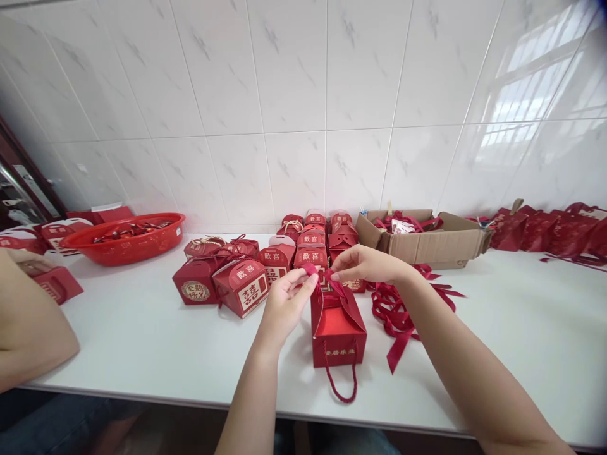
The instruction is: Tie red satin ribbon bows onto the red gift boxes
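Note:
In front of me a red gift box (339,347) stands on the white table, its rope handle hanging down toward the front edge. A dark red ribbon (337,285) rises from the box top between my hands. My left hand (290,300) pinches one part of the ribbon between thumb and fingers, just left of the box top. With bent fingers, my right hand (367,265) pinches another part of it on the right side. Loose red ribbons (398,309) lie in a tangle on the table, under and beside my right forearm.
Several red gift boxes (241,287) are grouped behind and left of my hands. A cardboard box (427,246) with ribbons stands at back right, near red bags (552,227). At left are a red basin (128,243) and another person's arm (35,316), with a hand on a red box.

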The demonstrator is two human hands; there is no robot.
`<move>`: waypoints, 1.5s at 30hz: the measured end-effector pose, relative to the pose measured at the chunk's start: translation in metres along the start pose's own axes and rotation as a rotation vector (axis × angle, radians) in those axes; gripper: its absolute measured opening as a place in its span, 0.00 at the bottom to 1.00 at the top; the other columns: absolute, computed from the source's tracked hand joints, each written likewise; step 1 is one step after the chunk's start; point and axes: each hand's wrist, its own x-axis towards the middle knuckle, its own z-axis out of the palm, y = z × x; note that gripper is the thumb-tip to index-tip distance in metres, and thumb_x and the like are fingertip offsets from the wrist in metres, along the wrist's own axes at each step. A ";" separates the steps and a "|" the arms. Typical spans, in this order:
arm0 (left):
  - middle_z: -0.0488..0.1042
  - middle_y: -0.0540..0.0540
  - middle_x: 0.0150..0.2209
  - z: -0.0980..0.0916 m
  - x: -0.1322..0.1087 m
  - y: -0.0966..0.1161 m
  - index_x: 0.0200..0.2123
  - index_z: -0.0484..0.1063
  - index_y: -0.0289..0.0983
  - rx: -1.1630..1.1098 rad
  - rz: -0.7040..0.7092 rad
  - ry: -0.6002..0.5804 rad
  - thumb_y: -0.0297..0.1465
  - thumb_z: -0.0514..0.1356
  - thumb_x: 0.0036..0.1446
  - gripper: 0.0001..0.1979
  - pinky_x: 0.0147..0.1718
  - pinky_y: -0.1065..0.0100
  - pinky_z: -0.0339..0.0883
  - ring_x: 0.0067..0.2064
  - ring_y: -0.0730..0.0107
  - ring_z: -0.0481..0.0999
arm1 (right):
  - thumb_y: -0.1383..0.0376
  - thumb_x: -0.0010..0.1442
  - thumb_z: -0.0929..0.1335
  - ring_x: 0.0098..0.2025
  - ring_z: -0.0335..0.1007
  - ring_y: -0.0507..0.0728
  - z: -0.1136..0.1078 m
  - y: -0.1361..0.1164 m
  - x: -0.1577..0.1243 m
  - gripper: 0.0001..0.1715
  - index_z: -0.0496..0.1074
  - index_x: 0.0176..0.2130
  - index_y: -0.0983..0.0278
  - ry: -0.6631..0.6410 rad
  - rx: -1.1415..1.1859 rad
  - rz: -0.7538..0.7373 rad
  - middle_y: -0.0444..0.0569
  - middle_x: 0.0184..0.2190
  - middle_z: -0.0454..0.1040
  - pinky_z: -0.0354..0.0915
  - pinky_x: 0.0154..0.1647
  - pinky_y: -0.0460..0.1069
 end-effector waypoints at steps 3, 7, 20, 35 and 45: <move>0.79 0.44 0.41 0.002 -0.001 -0.001 0.41 0.77 0.37 -0.036 0.016 -0.005 0.40 0.64 0.51 0.16 0.47 0.66 0.67 0.47 0.61 0.75 | 0.55 0.52 0.70 0.24 0.58 0.47 0.000 -0.005 -0.003 0.16 0.74 0.33 0.65 0.014 0.087 -0.021 0.41 0.24 0.67 0.56 0.26 0.45; 0.79 0.45 0.38 0.003 -0.002 -0.001 0.39 0.78 0.38 -0.014 0.053 -0.007 0.40 0.63 0.52 0.14 0.43 0.67 0.68 0.44 0.62 0.75 | 0.57 0.53 0.71 0.25 0.59 0.47 0.002 -0.010 -0.007 0.14 0.73 0.34 0.65 0.020 0.213 -0.073 0.41 0.25 0.67 0.57 0.27 0.45; 0.77 0.45 0.34 0.002 -0.002 -0.001 0.33 0.78 0.36 -0.110 0.075 0.022 0.39 0.65 0.51 0.12 0.40 0.69 0.67 0.40 0.66 0.74 | 0.61 0.52 0.73 0.32 0.69 0.48 0.008 -0.015 -0.008 0.12 0.71 0.33 0.66 0.095 0.437 -0.106 0.42 0.29 0.71 0.66 0.38 0.46; 0.79 0.41 0.41 -0.001 -0.002 0.005 0.36 0.78 0.35 -0.309 0.015 0.051 0.37 0.66 0.49 0.13 0.41 0.63 0.71 0.43 0.61 0.77 | 0.57 0.58 0.67 0.35 0.70 0.49 0.010 -0.023 -0.015 0.14 0.66 0.40 0.62 0.085 0.315 0.037 0.42 0.35 0.67 0.70 0.43 0.49; 0.77 0.45 0.38 0.004 -0.003 0.002 0.36 0.78 0.37 -0.148 0.130 0.013 0.38 0.63 0.53 0.11 0.44 0.66 0.68 0.42 0.65 0.75 | 0.55 0.61 0.66 0.37 0.73 0.52 0.013 -0.017 -0.011 0.17 0.64 0.47 0.58 0.034 0.361 0.052 0.42 0.33 0.72 0.70 0.42 0.49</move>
